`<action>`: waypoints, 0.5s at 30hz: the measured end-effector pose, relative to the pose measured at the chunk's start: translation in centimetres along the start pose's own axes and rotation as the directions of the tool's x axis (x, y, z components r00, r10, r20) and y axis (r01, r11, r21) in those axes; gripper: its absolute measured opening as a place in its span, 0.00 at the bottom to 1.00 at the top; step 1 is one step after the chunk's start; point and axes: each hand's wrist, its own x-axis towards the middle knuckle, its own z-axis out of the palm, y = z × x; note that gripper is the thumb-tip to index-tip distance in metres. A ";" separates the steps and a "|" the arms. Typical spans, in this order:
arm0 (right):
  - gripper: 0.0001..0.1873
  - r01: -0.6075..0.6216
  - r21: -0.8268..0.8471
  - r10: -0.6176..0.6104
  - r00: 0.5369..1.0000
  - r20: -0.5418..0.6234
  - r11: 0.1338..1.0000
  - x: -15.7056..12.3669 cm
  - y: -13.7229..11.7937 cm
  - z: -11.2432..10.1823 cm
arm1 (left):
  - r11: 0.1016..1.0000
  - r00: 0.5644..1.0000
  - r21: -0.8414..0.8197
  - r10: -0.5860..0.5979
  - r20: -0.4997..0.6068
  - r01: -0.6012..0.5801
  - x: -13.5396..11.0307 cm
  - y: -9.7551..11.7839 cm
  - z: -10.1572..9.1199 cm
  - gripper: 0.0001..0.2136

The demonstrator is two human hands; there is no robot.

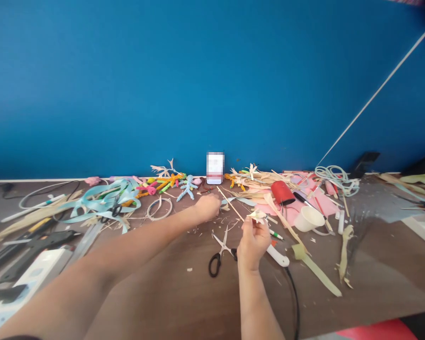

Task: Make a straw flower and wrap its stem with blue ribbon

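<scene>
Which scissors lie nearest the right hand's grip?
The open scissors, immediately left of that grip; the left-side scissors lie farther away, by the pale-blue ribbon.

plain blue wall filling upper half, smooth, deeper in tone toward upper right. thin white line slanting across wall's right side; strip or cord, cannot tell. narrow pale strip along wall foot. brown counter running wall's width, surface faintly sheened by soft, even light. red patch beyond counter's near edge, lower right.
</scene>
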 end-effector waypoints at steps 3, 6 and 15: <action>0.10 -0.017 0.011 0.017 1.000 0.007 1.000 0.1 0.0 0.1 | 0.999 0.998 -0.023 -0.026 -0.065 0.025 -0.1 -1.0 -3.2 0.09; 0.10 -0.024 0.026 0.024 0.999 0.026 0.999 -0.1 0.1 0.2 | 0.979 0.981 -0.192 -0.096 -0.167 0.063 -0.2 -2.5 -7.6 0.07; 0.04 0.011 0.195 -0.041 0.987 0.153 0.981 -0.7 -7.2 0.8 | 0.633 0.994 -0.774 -0.097 -0.048 0.025 -3.3 -3.6 -17.1 0.05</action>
